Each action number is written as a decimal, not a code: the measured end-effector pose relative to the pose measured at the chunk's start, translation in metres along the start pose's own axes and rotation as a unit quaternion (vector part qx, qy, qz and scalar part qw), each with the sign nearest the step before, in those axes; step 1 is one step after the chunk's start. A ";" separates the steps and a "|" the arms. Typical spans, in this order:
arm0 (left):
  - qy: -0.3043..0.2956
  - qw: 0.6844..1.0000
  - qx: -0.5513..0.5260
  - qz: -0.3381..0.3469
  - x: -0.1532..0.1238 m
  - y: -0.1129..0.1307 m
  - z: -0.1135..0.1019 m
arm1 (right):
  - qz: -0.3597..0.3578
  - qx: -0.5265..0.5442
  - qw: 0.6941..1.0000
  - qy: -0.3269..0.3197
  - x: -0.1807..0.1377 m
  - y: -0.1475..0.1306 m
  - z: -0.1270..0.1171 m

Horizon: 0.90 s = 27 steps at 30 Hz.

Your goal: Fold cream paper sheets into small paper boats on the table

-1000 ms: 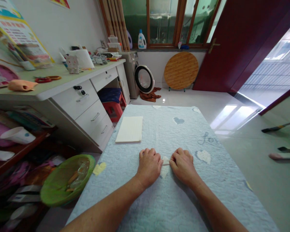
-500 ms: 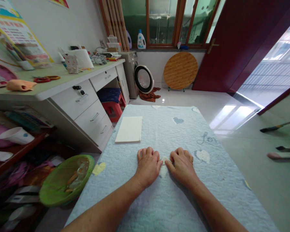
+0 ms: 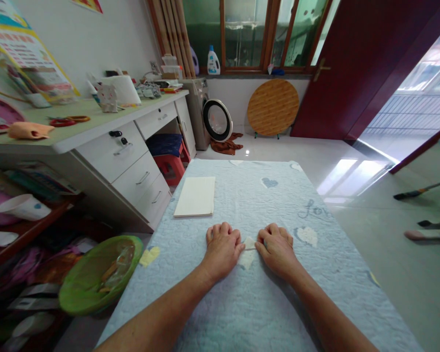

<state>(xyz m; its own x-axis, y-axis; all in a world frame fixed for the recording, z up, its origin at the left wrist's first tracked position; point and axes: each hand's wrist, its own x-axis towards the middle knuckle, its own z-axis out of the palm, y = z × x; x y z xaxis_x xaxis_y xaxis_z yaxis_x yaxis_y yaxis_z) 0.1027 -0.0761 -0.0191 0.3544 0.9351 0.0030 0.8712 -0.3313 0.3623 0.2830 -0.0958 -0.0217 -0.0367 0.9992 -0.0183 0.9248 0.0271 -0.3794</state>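
Pale strip: small, thin, pale strip between both hands near mid-table; mostly covered, material unclear.
Left hand: left hand curled, thumb at strip's left end; fingertips hidden, can't tell if it grips.
Right hand: right hand curled likewise at the right end; grip can't be told.
Notepad: cream notepad flat, beyond left hand, well apart from it.
Table: table under light-blue quilted cover with heart prints.
Left side: green basket beside table; desk with scissors on top; red stool by its drawers.
Far end: washing machine, door open; round wooden tabletop upright against wall; detergent bottle on windowsill.
Right side: maroon door, glossy tiled floor.
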 end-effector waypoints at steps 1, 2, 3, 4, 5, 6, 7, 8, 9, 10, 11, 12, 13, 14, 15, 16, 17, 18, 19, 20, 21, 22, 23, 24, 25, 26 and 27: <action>0.000 1.000 0.001 -0.001 0.000 0.000 0.000 | -0.001 -0.001 1.000 0.003 0.000 0.000 0.000; 0.000 1.000 0.002 -0.001 0.000 0.001 0.000 | -0.002 -0.003 1.000 0.005 0.000 -0.001 0.000; 0.000 1.000 0.002 -0.002 0.000 0.001 -0.001 | -0.002 -0.004 1.000 0.006 0.000 -0.001 0.000; 0.000 1.000 0.001 -0.002 -0.001 0.001 -0.001 | -0.001 -0.004 1.000 0.006 0.000 -0.001 0.000; 0.000 1.000 0.000 -0.001 -0.001 0.001 -0.001 | -0.001 -0.002 1.000 0.004 0.001 -0.001 0.000; 0.001 1.000 -0.002 -0.001 -0.001 0.001 0.000 | -0.002 -0.001 1.000 0.000 0.001 0.000 -0.001; 0.003 1.000 -0.003 0.000 -0.001 0.000 0.000 | -0.004 0.001 1.000 -0.005 0.002 0.002 -0.001; 0.004 1.000 -0.004 0.000 -0.001 0.000 0.000 | -0.009 0.002 1.000 -0.011 0.002 0.003 -0.002; 0.004 1.000 -0.003 -0.001 -0.001 0.000 0.001 | -0.016 0.003 1.000 -0.017 0.003 0.005 -0.002; 0.004 1.000 -0.003 -0.002 0.000 0.000 0.001 | -0.021 0.003 1.000 -0.022 0.004 0.006 -0.003; 0.003 1.000 -0.002 -0.003 0.000 0.000 0.001 | -0.025 0.003 0.999 -0.025 0.004 0.008 -0.003; 0.002 1.000 -0.001 -0.004 0.000 0.000 0.001 | -0.027 0.002 0.999 -0.027 0.004 0.008 -0.003; 0.002 1.000 -0.001 -0.004 0.000 0.000 0.001 | -0.026 0.001 0.999 -0.026 0.004 0.008 -0.003; 0.002 1.000 -0.001 -0.004 0.000 0.000 0.001 | -0.022 -0.001 0.999 -0.025 0.004 0.008 -0.003; 0.002 1.000 -0.002 -0.003 0.000 0.000 0.001 | -0.018 -0.003 1.000 -0.023 0.004 0.007 -0.002; 0.003 1.000 -0.004 -0.002 0.000 0.000 0.001 | -0.012 -0.005 1.000 -0.020 0.004 0.006 -0.002; 0.004 1.000 -0.005 -0.001 0.000 0.000 0.001 | -0.008 -0.005 1.000 -0.017 0.003 0.005 -0.002; 0.005 1.000 -0.007 -0.001 0.000 0.000 0.001 | -0.006 -0.005 1.000 -0.013 0.003 0.004 -0.002; 0.005 1.000 -0.007 0.000 0.000 0.000 0.001 | -0.005 -0.005 1.000 -0.011 0.003 0.003 -0.002; 0.005 1.000 -0.008 0.001 0.000 0.000 0.001 | -0.005 -0.005 1.000 -0.009 0.002 0.003 -0.002; 0.005 1.000 -0.008 0.002 0.000 -0.001 0.002 | -0.005 -0.006 1.000 -0.008 0.002 0.002 -0.002; 0.004 1.000 -0.009 0.005 0.000 -0.002 0.002 | -0.006 -0.007 1.000 -0.008 0.002 0.002 -0.002; 0.003 1.000 -0.012 0.008 -0.001 -0.002 0.002 | -0.007 -0.009 1.000 -0.007 0.002 0.002 -0.002; 0.002 1.000 -0.017 0.014 -0.001 -0.003 0.002 | -0.008 -0.009 1.000 -0.005 0.001 0.002 -0.002; 0.002 1.000 -0.024 0.020 -0.001 -0.003 0.002 | -0.012 -0.009 1.000 -0.002 0.001 0.002 -0.001; 0.002 0.999 -0.031 0.026 -0.002 -0.004 0.002 | -0.018 -0.007 1.000 0.002 0.001 0.002 -0.001; 0.003 0.999 -0.039 0.032 -0.002 -0.004 0.002 | -0.025 -0.004 1.000 0.006 0.000 0.001 -0.001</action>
<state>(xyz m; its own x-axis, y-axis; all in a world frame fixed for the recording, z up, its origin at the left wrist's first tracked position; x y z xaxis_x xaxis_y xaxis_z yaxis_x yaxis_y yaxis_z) 0.0991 -0.0773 -0.0219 0.4070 0.9128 0.0333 0.8176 -0.3803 0.4323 0.2849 -0.0955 -0.0209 -0.0774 0.9969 0.0122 0.9251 0.0764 -0.3719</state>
